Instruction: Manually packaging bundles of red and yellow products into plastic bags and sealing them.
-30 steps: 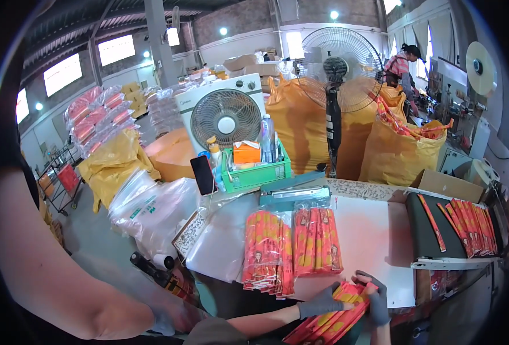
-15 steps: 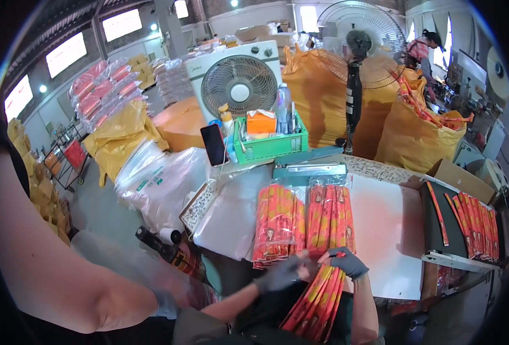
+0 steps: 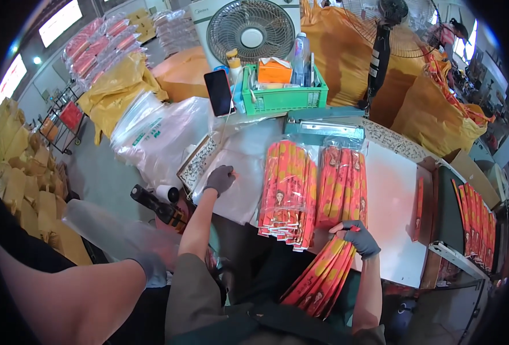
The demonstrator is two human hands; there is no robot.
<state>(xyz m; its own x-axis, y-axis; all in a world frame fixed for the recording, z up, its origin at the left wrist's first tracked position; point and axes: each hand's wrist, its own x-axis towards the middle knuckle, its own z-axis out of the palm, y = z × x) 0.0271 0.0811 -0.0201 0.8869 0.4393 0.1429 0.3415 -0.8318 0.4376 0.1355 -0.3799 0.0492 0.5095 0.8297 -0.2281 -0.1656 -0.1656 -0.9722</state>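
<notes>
My right hand (image 3: 358, 240), in a grey fingerless glove, grips the upper end of a fanned bundle of long red-and-yellow packets (image 3: 317, 282); the bundle hangs down toward my lap. To the left, my gloved left hand (image 3: 220, 179) rests on a stack of clear plastic bags (image 3: 240, 198). Its fingers are curled together, and whatever lies under the tips is hidden. Between the hands lies a bagged pile of the same packets (image 3: 289, 190). Beside it is a second bagged bundle (image 3: 336, 184), just beyond my right hand.
Behind the bags stands a teal sealer (image 3: 326, 129). A green basket (image 3: 286, 99), phone (image 3: 219, 92) and box fan (image 3: 251, 37) are farther back. At right, a dark belt (image 3: 452, 213) carries several packets; one loose packet (image 3: 419, 208) lies by its edge. Another person's arm (image 3: 88, 287) enters lower left.
My left hand has moved away from the right hand, leftward onto the clear bags. The right hand keeps its bundle. A single packet has gone from the belt to the table's edge. The view has tilted down.
</notes>
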